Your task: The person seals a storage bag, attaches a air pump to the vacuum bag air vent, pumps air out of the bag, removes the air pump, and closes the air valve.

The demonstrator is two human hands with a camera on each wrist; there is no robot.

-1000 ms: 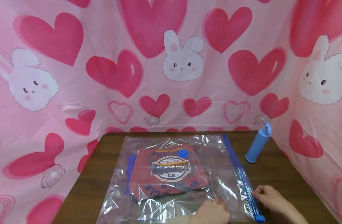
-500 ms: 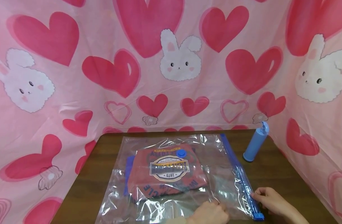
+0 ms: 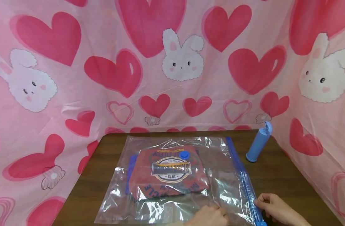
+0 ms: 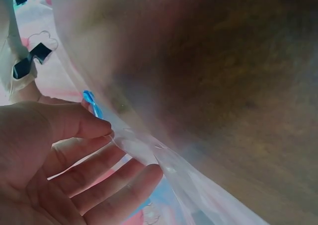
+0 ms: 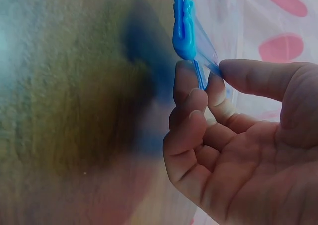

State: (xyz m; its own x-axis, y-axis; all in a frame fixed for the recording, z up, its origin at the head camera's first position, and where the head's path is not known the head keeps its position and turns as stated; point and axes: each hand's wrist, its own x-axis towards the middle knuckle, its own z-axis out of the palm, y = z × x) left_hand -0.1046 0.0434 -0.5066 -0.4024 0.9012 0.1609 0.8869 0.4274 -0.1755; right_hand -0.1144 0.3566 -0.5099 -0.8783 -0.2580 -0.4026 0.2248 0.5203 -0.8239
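Note:
A clear storage bag (image 3: 226, 186) lies flat with a folded red printed garment (image 3: 172, 188) inside, and something blue (image 3: 130, 175) shows beneath the garment. A round blue valve (image 3: 185, 154) sits on the bag. My left hand (image 3: 208, 216) is at the bag's near edge; in the left wrist view, its thumb and index finger pinch the clear film (image 4: 136, 145). With thumb and index finger, my right hand (image 3: 274, 207) pinches the blue zip edge (image 3: 247, 183) close to its near corner. The blue slider (image 5: 185, 31) is on the strip beside the right fingers.
A light-blue hand pump (image 3: 258, 146) stands tilted in view at the back right of the dark wooden table (image 3: 84, 191). Pink curtains (image 3: 104, 78) with hearts and rabbits enclose the back and sides.
The zip edge of the bag has shifted slightly right and the slider slightly nearer to me, both hands keeping their hold. The head view has moved a little.

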